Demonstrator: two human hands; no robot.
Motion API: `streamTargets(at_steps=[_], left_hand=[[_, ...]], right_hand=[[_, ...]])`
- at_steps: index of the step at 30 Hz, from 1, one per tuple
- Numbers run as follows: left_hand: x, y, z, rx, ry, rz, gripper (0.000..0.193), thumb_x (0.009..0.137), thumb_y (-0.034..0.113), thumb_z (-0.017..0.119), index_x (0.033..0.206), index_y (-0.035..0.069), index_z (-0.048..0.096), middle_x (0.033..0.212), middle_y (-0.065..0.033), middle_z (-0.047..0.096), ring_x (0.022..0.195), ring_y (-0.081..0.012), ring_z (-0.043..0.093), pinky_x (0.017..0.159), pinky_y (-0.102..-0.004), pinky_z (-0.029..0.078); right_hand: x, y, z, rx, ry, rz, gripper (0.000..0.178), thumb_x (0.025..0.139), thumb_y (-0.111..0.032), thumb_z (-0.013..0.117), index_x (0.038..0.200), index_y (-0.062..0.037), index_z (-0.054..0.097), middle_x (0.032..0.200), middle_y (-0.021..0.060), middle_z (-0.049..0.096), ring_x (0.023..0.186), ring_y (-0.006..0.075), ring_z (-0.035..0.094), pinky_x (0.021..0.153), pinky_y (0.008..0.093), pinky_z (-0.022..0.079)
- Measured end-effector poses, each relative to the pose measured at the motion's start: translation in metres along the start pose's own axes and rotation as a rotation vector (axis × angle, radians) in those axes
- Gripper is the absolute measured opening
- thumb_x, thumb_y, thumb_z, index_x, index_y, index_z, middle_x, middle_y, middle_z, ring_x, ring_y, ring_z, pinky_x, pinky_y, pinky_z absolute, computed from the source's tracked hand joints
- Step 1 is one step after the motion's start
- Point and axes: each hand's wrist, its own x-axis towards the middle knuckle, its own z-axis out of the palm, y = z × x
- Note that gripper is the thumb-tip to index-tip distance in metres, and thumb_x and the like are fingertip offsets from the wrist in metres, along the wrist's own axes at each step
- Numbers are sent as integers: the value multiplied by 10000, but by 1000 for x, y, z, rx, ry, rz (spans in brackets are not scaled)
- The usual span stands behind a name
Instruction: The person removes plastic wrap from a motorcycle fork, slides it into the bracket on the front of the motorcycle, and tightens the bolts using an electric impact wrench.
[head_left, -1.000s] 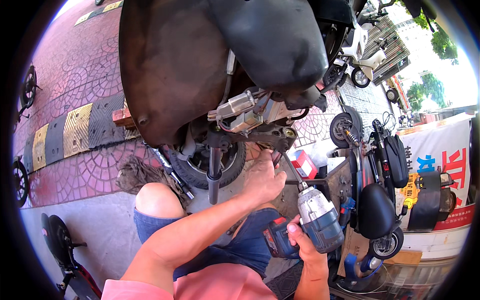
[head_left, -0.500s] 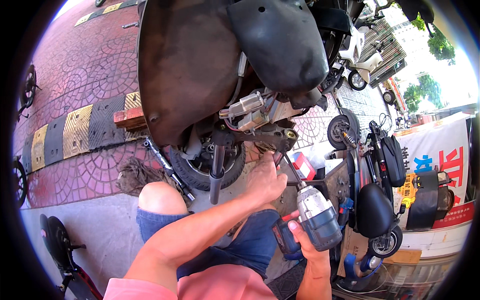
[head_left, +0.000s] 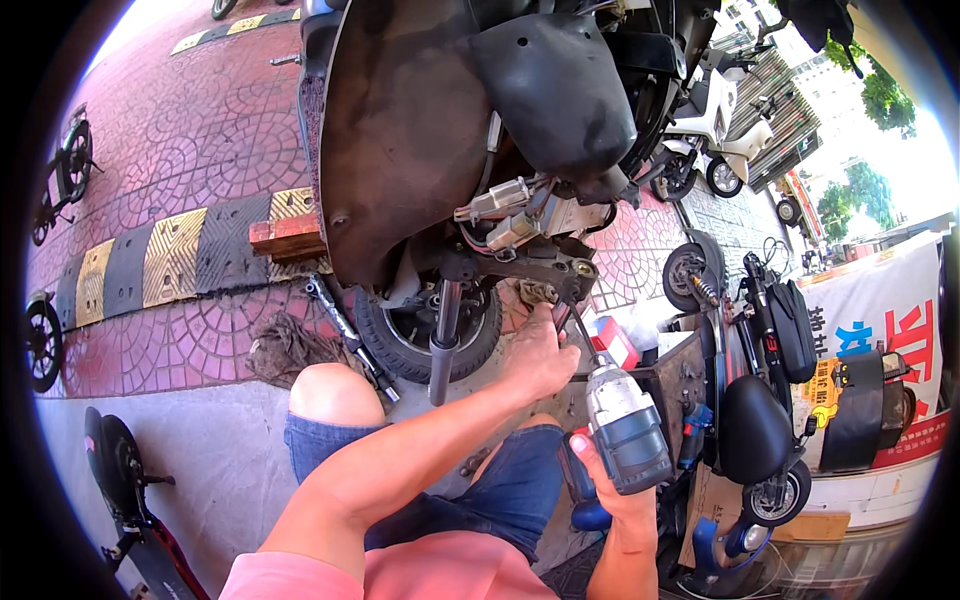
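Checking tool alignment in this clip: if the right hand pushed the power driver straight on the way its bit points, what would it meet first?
Probably the scooter's dark metal bracket, right beside the left hand. The right hand aims the power driver up-left; depth is unclear.

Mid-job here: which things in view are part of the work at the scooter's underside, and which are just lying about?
In use:
right hand gripping the cordless impact driver
left hand at the scooter frame, beside the driver's bit
tipped scooter's front wheel

Lying about:
wrench on the paving
rag
wooden block
red box

Grey-blue impact wrench (head_left: 627,428) angled up at scooter's underside (head_left: 545,270).
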Motion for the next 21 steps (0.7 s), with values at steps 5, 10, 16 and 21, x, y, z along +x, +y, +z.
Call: streamTargets(at_steps=[5,10,16,21], left_hand=[[3,-2,-4,27,-62,-48,522,875,241,620,1310,-25,511,1180,-222,694,1177,-412,662,1021,-482,501],[-5,-13,-4,-106,84,-28,289,953,265,608,1089,11,637,982,-126,696,965,-298,691,884,-403,516],[-18,13,-19,-732,-153,-173,477,1099,455,483,926,57,681,904,-45,689,849,-148,630,739,-336,517],[-22,25,-14,-823,-342,-3,497,1116,443,474,821,81,645,1023,-109,758,912,-173,665,776,-369,520]], right_hand=[[8,-16,-5,53,-41,70,247,838,-66,880,1020,23,738,850,72,751,735,149,683,704,305,551],[-5,-1,-7,179,-29,274,282,852,-84,885,1063,19,729,885,59,746,759,149,671,729,310,551],[-6,17,-1,382,-42,279,435,875,-95,868,1255,7,682,962,50,722,670,65,571,580,236,452],[7,-10,-21,367,-166,327,445,881,-107,867,1273,-3,681,1065,73,723,689,75,588,587,243,474]])
